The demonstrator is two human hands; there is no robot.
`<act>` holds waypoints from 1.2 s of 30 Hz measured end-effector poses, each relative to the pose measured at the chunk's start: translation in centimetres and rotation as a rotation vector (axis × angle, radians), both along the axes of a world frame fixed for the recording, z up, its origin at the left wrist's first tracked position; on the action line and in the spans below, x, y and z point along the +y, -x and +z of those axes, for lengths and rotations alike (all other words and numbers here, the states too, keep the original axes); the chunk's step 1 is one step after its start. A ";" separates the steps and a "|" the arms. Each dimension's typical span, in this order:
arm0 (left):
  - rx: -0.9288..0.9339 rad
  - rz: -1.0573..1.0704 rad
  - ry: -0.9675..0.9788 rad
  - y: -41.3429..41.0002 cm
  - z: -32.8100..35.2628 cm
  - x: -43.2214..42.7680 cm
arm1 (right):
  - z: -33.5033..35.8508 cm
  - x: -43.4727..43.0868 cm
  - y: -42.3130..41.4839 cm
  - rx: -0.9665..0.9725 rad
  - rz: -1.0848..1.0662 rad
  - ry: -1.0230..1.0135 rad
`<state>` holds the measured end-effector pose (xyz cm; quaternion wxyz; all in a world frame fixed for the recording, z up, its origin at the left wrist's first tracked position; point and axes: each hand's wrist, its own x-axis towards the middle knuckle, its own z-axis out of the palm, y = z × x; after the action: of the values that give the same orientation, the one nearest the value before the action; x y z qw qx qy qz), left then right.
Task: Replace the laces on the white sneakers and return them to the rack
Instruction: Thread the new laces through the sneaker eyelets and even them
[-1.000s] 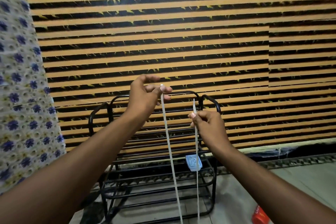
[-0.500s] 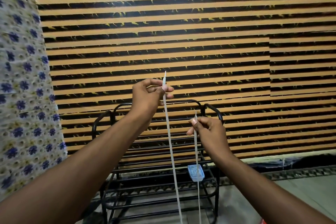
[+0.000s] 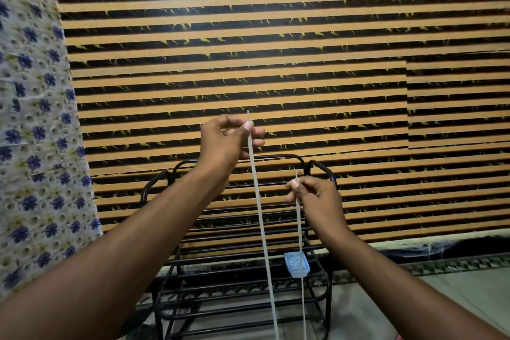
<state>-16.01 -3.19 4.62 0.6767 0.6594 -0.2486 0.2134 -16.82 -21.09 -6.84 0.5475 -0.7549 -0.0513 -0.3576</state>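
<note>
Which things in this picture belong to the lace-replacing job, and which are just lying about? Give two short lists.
Part of the job:
- white lace, pinched by the left hand and the right hand
- black shoe rack

Just lying about:
- small pale blue container on the rack
- striped wall mat
- floral cloth

No sneakers are in view.

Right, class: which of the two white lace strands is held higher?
The strand pinched in the left hand: its tip stands above the other strand, in the right hand, and it looks wider.
</note>
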 end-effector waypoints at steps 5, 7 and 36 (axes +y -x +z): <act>-0.011 -0.013 -0.020 0.3 0.1 -0.4 | 0.2 -0.2 -0.1 -0.005 0.001 -0.004; -0.018 -0.019 -0.032 0.5 0.0 -0.5 | 0.2 -0.3 -0.1 -0.002 0.001 0.001; 0.399 -0.242 -0.456 -5.2 -26.5 -1.7 | -19.8 -3.5 -3.1 0.288 0.009 0.157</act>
<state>-10.81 -4.92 -21.86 0.5672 0.7885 -0.2291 -0.0629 -13.68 -24.60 -26.62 0.4902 -0.8385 -0.0034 -0.2379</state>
